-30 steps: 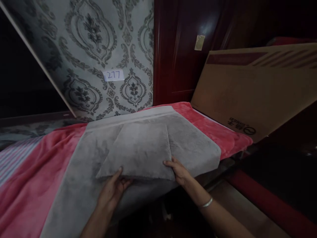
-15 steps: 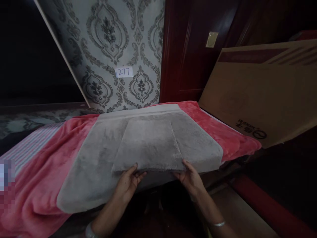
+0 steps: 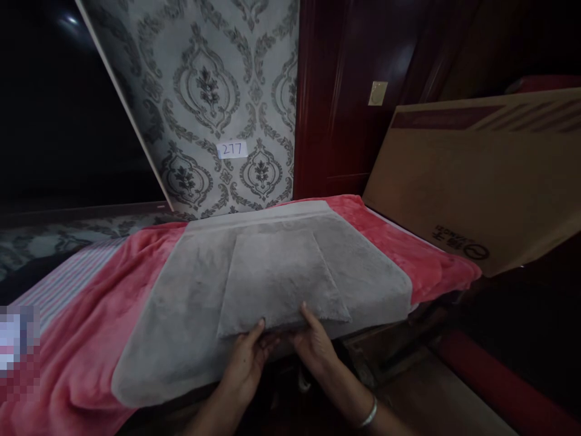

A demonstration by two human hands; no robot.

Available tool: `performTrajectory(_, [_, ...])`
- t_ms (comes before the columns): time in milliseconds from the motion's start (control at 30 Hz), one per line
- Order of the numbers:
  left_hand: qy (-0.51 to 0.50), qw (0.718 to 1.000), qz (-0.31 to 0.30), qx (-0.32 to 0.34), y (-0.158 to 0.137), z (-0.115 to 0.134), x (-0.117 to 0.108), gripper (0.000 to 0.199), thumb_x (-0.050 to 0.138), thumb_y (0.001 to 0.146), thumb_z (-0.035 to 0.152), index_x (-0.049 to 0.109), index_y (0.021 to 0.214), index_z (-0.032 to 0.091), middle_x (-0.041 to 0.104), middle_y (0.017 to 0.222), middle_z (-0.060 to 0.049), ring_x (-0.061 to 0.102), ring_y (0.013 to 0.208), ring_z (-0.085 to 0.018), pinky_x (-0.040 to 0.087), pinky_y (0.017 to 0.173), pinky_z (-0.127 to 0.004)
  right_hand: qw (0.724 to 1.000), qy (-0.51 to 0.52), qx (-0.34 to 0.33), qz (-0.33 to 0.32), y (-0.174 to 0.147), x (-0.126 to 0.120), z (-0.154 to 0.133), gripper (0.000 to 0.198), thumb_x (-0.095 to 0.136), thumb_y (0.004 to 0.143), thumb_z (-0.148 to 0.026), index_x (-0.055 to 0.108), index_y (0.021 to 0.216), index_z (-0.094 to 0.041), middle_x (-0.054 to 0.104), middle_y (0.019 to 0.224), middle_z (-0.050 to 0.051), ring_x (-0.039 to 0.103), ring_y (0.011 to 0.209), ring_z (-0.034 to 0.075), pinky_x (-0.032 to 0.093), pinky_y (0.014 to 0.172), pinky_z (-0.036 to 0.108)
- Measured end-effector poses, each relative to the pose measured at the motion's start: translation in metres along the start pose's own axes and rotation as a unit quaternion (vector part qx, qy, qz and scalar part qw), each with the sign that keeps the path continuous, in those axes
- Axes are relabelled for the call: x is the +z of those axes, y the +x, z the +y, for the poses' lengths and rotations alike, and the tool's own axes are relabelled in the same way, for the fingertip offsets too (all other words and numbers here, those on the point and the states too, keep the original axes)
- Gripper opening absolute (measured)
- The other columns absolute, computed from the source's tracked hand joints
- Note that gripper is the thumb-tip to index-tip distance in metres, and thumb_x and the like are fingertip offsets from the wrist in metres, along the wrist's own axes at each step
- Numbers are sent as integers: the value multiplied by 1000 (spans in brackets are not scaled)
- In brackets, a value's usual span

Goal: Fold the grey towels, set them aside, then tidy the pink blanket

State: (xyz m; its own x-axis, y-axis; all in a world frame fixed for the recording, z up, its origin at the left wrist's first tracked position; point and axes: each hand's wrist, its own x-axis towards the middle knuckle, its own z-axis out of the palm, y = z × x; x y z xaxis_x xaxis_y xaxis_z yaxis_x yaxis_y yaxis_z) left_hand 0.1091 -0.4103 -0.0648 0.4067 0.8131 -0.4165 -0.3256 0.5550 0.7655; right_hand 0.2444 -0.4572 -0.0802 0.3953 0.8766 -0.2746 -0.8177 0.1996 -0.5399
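Pinching the cloth with left hand and right hand, near the blanket's front edge. Probably keeping it straight.

Dim light and muted colours throughout. A small glare spot sits high on the black television screen; a faint sheen lies on the dark red door. Below the near edge of the grey plush fabric, shadow swallows detail. The cardboard box looks stretched at right. Coarse pixels mask the near left edge.
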Motion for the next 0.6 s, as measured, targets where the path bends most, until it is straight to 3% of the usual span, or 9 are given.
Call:
performTrajectory(100, [61, 989, -99, -90, -14, 11, -9, 41, 82, 72, 47, 71, 98, 18, 78, 104, -14, 75, 91, -28, 58, 80, -38, 998, -41, 3, 44, 8, -2, 3, 38, 85, 60, -37, 73, 93, -23, 78, 101, 7, 68, 111, 32, 54, 100, 48])
performTrajectory(167, [135, 957, -201, -162, -26, 26, -11, 43, 74, 75, 58, 74, 97, 22, 79, 88, -12, 76, 78, -27, 56, 65, -35, 997, -67, 12, 47, 9, -5, -1, 35, 83, 60, -34, 72, 91, -23, 78, 98, 8, 69, 109, 33, 56, 96, 48])
performTrajectory(233, [208, 928, -262, -165, -31, 51, -7, 38, 68, 78, 63, 77, 91, 29, 76, 72, -8, 73, 64, -24, 49, 54, -32, 995, -91, 6, 37, 7, -9, -7, 31, 82, 63, -35, 71, 90, -24, 78, 97, 8, 69, 108, 34, 58, 92, 47])
performTrajectory(333, [296, 927, -232, -3, -8, 99, 15, 34, 70, 76, 60, 77, 86, 28, 75, 71, -10, 70, 62, -24, 51, 58, -34, 993, -110, -11, 49, 0, -15, -15, 33, 82, 62, -35, 71, 92, -24, 78, 96, 7, 71, 105, 34, 60, 87, 45])
performTrajectory(400, [405, 885, -179, 141, 32, 128, 37, 45, 65, 77, 62, 78, 95, 23, 77, 83, -14, 71, 70, -27, 55, 65, -39, 992, -111, -4, 68, -3, -20, -16, 42, 84, 57, -35, 71, 96, -24, 78, 95, 5, 72, 102, 34, 61, 83, 45])
performTrajectory(433, [475, 844, -145, 200, 57, 139, 48, 50, 59, 79, 62, 77, 101, 21, 78, 90, -15, 73, 78, -29, 58, 73, -41, 991, -110, 2, 72, -5, -22, -16, 47, 84, 55, -36, 71, 99, -25, 78, 94, 5, 72, 101, 35, 61, 82, 45])
performTrajectory(500, [538, 800, -102, 243, 111, 153, 70, 49, 63, 78, 49, 75, 111, 16, 76, 117, -17, 70, 110, -31, 52, 100, -43, 992, -107, 15, 69, -7, -26, -16, 51, 86, 55, -37, 71, 102, -24, 78, 95, 5, 72, 101, 34, 62, 80, 44])
performTrajectory(600, [626, 732, -64, 259, 180, 161, 94, 49, 63, 79, 35, 71, 122, 12, 65, 141, -18, 54, 136, -32, 39, 117, -43, 993, -96, 26, 60, -9, -29, -17, 52, 90, 55, -39, 71, 101, -23, 78, 101, 7, 72, 103, 33, 62, 81, 42])
